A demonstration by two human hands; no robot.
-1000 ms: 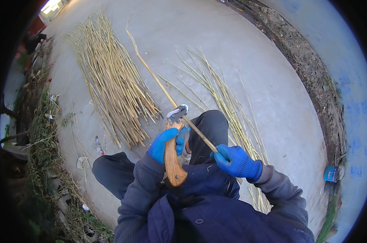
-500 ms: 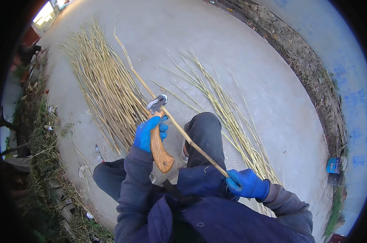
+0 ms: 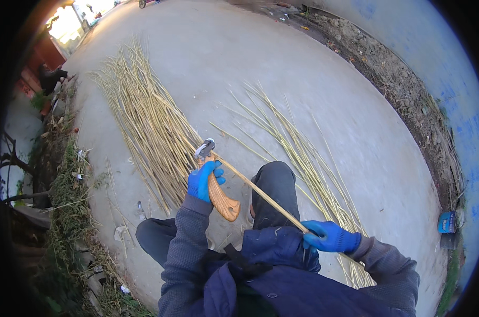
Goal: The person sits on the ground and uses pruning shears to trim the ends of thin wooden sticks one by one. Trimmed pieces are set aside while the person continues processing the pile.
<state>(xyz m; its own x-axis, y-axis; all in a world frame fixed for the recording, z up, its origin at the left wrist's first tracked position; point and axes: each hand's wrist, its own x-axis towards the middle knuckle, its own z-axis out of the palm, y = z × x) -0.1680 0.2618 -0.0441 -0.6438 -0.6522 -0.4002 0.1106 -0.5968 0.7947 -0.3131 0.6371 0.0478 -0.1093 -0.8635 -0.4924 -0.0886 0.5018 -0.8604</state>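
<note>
On a concrete yard (image 3: pixel 324 105) strewn with cut reeds (image 3: pixel 144 121), a seated person's left hand (image 3: pixel 203 180), fingers wrapped tight, grips a wooden-handled tool (image 3: pixel 218 193); the right hand (image 3: pixel 330 236), fingers closed, holds a stalk (image 3: pixel 266 198) running across the knee.

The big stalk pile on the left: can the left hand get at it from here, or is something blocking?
Probably not right away: the left hand is full, gripping the wooden-handled tool. The stalk pile lies just beyond it on bare concrete, nothing between.
</note>
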